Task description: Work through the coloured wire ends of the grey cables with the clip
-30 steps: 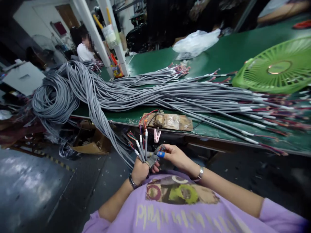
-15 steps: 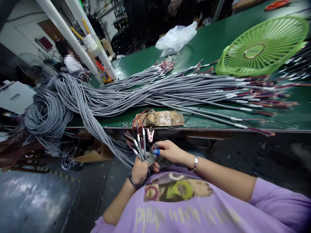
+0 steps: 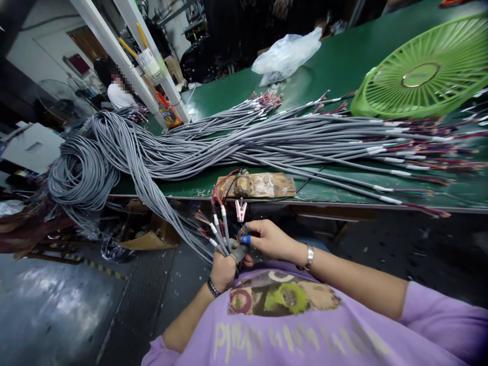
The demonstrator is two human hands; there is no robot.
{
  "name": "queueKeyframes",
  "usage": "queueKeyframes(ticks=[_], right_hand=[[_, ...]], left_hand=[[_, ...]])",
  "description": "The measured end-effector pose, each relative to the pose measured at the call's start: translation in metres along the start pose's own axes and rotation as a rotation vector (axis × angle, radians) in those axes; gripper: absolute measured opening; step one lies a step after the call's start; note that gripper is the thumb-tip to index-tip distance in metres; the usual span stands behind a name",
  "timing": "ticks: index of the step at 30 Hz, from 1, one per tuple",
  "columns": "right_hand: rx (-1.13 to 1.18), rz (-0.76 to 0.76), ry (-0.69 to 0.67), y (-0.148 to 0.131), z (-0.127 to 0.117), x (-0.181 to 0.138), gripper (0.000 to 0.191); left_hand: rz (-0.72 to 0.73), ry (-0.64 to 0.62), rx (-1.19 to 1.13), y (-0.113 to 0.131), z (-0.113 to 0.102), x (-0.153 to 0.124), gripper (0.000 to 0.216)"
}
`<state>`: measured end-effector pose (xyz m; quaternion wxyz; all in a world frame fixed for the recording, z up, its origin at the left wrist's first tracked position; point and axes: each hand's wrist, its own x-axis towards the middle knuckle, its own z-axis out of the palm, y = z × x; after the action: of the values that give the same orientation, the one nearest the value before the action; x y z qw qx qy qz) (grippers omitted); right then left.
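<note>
The worker's view has swung slightly left in half a second, yet both grips stay put. The left hand (image 3: 224, 268) clenches grey cables (image 3: 225, 227), ends fanning toward eleven o'clock; the right hand (image 3: 272, 239), at its two o'clock, pinches partly hidden wires (image 3: 239, 235). More cables (image 3: 213, 158) cover the table (image 3: 331, 76) at twelve.

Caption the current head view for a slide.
The left hand clasps slim grey cables with white-banded ends, the right hand close beside it, before a long green table.
</note>
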<state>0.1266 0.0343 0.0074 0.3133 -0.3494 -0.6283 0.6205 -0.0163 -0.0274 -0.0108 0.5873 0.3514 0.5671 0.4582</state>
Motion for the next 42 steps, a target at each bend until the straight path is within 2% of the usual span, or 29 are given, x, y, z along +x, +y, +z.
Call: queueKeyframes(ticks=[3, 5, 8, 12, 16, 18, 22, 27, 30, 36, 39, 42], right_hand=[[0.264, 0.115, -0.026, 0.001, 0.007, -0.002, 0.026], [0.404, 0.140, -0.063, 0.002, 0.011, -0.005, 0.031], [0.404, 0.111, -0.028, 0.006, 0.011, -0.007, 0.033], [0.273, 0.059, 0.043, 0.012, 0.004, -0.005, 0.032], [0.235, 0.062, 0.068, 0.012, 0.000, -0.003, 0.031], [0.265, 0.093, 0.029, 0.009, 0.001, -0.003, 0.031], [0.431, 0.159, -0.146, 0.003, 0.008, -0.002, 0.034], [0.493, 0.192, -0.161, 0.005, 0.014, 0.002, 0.030], [0.501, 0.179, -0.127, 0.007, 0.017, 0.003, 0.027], [0.523, 0.162, 0.058, 0.009, 0.030, 0.002, 0.028], [0.541, 0.161, 0.087, 0.010, 0.034, 0.002, 0.027], [0.493, 0.156, 0.066, 0.012, 0.033, 0.000, 0.026]], left_hand=[[0.072, 0.136, -0.097, -0.004, 0.001, 0.000, 0.035], [0.084, 0.192, -0.170, -0.005, 0.002, 0.002, 0.034], [0.048, 0.237, -0.268, -0.001, 0.004, 0.004, 0.032], [0.014, 0.199, -0.286, 0.005, 0.004, 0.005, 0.033], [0.029, 0.159, -0.270, 0.005, 0.003, 0.005, 0.032], [0.026, 0.140, -0.252, 0.003, 0.002, 0.005, 0.033], [0.020, 0.087, -0.179, -0.004, 0.003, 0.006, 0.031], [0.020, 0.051, -0.133, -0.011, 0.001, 0.008, 0.031], [0.025, 0.050, -0.123, -0.012, 0.001, 0.008, 0.031], [0.047, 0.107, -0.199, -0.011, 0.003, 0.006, 0.033], [0.057, 0.110, -0.192, -0.011, 0.004, 0.005, 0.032], [0.007, 0.045, -0.113, -0.009, 0.002, 0.005, 0.030]])
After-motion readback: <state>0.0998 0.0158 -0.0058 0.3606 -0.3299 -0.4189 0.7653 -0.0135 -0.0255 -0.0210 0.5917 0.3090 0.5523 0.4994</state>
